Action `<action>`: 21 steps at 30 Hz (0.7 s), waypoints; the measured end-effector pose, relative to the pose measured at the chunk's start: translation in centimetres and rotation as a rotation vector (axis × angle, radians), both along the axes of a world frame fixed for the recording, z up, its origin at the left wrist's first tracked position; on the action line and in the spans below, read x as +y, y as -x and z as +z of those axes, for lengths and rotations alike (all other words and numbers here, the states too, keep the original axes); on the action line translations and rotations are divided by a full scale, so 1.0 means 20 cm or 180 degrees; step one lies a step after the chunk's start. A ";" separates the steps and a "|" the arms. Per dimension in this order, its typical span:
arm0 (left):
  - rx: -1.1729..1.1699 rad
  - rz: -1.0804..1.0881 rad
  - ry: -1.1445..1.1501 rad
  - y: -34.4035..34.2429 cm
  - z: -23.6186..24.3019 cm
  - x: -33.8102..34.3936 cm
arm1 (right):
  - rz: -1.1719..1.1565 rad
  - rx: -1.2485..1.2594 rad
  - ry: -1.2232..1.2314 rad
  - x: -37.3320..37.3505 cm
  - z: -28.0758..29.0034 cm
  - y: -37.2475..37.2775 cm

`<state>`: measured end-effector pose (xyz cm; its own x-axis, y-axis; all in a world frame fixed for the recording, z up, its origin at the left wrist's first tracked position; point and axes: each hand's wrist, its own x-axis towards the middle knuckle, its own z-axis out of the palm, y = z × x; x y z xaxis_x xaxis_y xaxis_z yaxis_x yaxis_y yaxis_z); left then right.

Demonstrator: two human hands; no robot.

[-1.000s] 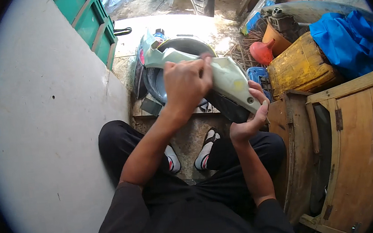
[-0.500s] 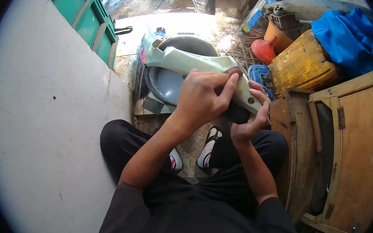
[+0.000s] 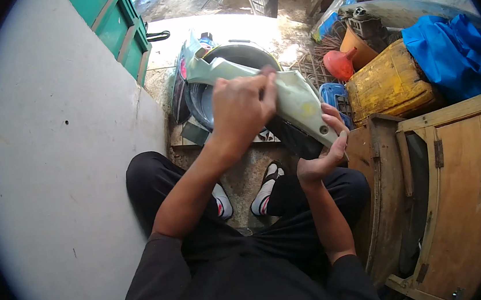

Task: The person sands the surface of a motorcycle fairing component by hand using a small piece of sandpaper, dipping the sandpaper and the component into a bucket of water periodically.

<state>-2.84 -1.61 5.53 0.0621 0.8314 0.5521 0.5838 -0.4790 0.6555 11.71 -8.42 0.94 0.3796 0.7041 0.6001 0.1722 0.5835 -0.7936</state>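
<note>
A pale green plastic fairing panel (image 3: 296, 101) with a yellowish patch and a screw hole slants over a dark round basin (image 3: 198, 105). My right hand (image 3: 328, 156) is closed around its near right end, thumb along the edge and fingers behind. My left hand (image 3: 245, 109) is pinched against the panel's upper face near the middle. A small brownish piece, apparently sandpaper (image 3: 268, 71), shows at its fingertips, smeared by motion. The panel's far left end rests at or just above the basin's rim; I cannot tell whether they touch.
On the left stands a white wall (image 3: 68, 166), with a green slatted panel (image 3: 119, 34) beyond. To the right are a yellow jerrycan (image 3: 387, 84), a red funnel (image 3: 341, 64), blue sheeting (image 3: 451, 51) and a wooden cabinet (image 3: 469, 180). A dark grey sheet (image 3: 195, 133) lies beside the basin.
My left hand has slid left and up along the panel, uncovering the yellowish patch. My right hand keeps its hold in about the same place.
</note>
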 end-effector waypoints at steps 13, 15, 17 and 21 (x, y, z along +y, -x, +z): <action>-0.0571 -0.1074 0.0257 -0.01 0.08 -0.08 | 0.0097 0.0240 0.0022 0.00 0.00 0.01; -0.0372 -0.0539 0.0390 -0.01 0.09 -0.07 | 0.0051 0.0153 0.0046 0.01 0.01 0.00; 0.0382 0.0391 -0.0159 0.01 0.02 0.01 | 0.0046 0.0090 0.0051 0.00 0.01 0.01; -0.0130 -0.0776 0.0220 0.00 0.08 -0.09 | 0.0047 0.0130 -0.0058 0.00 -0.01 0.01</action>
